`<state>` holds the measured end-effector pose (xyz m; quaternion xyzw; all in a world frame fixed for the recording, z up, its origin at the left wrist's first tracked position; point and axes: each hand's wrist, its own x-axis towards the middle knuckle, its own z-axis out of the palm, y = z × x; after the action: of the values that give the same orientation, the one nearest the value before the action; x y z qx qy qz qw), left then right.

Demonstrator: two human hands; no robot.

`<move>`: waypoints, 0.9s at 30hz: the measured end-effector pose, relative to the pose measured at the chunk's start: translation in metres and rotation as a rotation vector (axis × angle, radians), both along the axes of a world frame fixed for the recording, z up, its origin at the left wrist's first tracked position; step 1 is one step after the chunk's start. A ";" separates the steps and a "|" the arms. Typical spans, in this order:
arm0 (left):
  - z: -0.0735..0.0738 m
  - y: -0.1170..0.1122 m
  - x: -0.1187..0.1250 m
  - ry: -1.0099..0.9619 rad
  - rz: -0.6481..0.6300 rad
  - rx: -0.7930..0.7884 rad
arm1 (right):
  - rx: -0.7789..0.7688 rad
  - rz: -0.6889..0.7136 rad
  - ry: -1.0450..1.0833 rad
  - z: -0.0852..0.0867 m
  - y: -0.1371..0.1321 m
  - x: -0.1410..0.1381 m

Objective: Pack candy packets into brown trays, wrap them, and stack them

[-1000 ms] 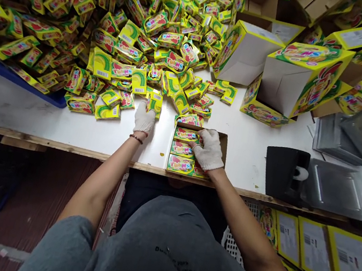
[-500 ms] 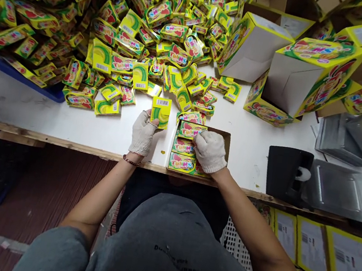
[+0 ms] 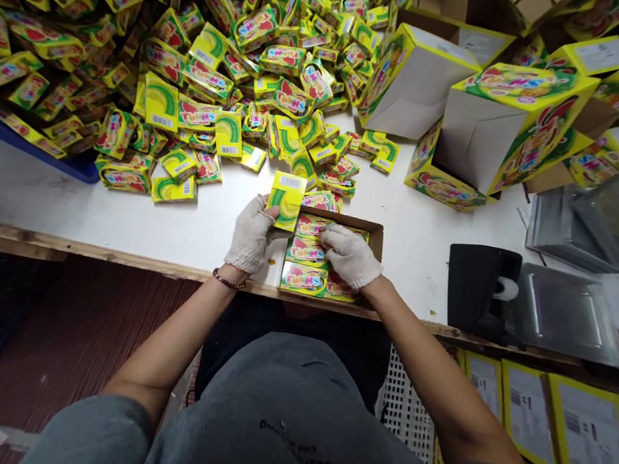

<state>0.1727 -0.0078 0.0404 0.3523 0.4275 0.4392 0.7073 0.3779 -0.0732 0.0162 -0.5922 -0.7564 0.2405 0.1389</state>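
My left hand (image 3: pixel 251 235), in a white knit glove, is closed on a small yellow-green candy box (image 3: pixel 285 200) with its barcode end up, beside the left wall of an open display carton (image 3: pixel 375 255). Inside that carton lie several small boxes (image 3: pixel 303 278) in rows, their "Twins" faces up. Over the carton, my gloved right hand (image 3: pixel 353 256) is curled, fingertips at the boxes in the upper left rows; whether it grips one is hidden.
A large heap of loose candy boxes (image 3: pixel 205 72) covers the back left. Empty display cartons (image 3: pixel 516 132) stand at the back right. A black tape dispenser (image 3: pixel 471 291) and clear plastic trays (image 3: pixel 566 311) sit on the right. Packed cartons (image 3: pixel 596 434) are stacked below the table edge.
My left hand has brought its candy box right, up to the carton. My right hand has shifted slightly left over the rows, its fingers now reaching more forward. The view has turned slightly.
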 end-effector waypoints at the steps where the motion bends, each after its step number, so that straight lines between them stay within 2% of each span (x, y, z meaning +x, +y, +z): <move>1: 0.001 -0.002 0.003 -0.001 -0.027 0.007 | 0.006 -0.040 0.063 -0.002 -0.001 0.001; 4: 0.006 -0.007 0.010 0.004 -0.113 0.062 | -0.042 -0.139 0.222 -0.003 -0.005 0.004; 6: 0.011 -0.009 0.013 0.060 -0.161 0.147 | -0.045 -0.257 0.346 0.006 -0.006 0.008; 10: 0.020 -0.010 0.018 0.429 -0.192 0.556 | 0.011 -0.582 0.677 0.043 -0.004 0.020; 11: 0.021 -0.011 0.020 0.505 -0.220 0.669 | -0.046 -0.612 0.739 0.054 -0.003 0.023; 13: 0.020 -0.015 0.025 0.580 -0.323 0.849 | -0.247 -0.583 0.776 0.071 -0.003 0.028; 15: 0.015 -0.021 0.029 0.604 -0.427 0.980 | -0.426 -0.508 0.711 0.081 -0.006 0.035; 17: 0.008 -0.027 0.030 0.645 -0.460 1.061 | -0.522 -0.447 0.592 0.084 -0.013 0.044; 19: 0.001 -0.032 0.027 0.700 -0.469 1.093 | -0.551 -0.425 0.458 0.083 -0.022 0.055; 22: -0.006 -0.035 0.017 0.759 -0.523 1.079 | -0.504 -0.383 0.294 0.077 -0.035 0.063; 24: -0.009 -0.034 0.011 0.764 -0.462 1.029 | -0.456 -0.361 0.221 0.069 -0.039 0.053; 27: -0.015 -0.030 0.005 0.732 -0.227 0.906 | -0.420 -0.372 0.129 0.054 -0.039 0.015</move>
<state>0.1776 -0.0380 0.0249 0.7913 0.3729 0.3495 0.3356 0.3933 -0.1118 0.0702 -0.7202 -0.5579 0.3994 0.1027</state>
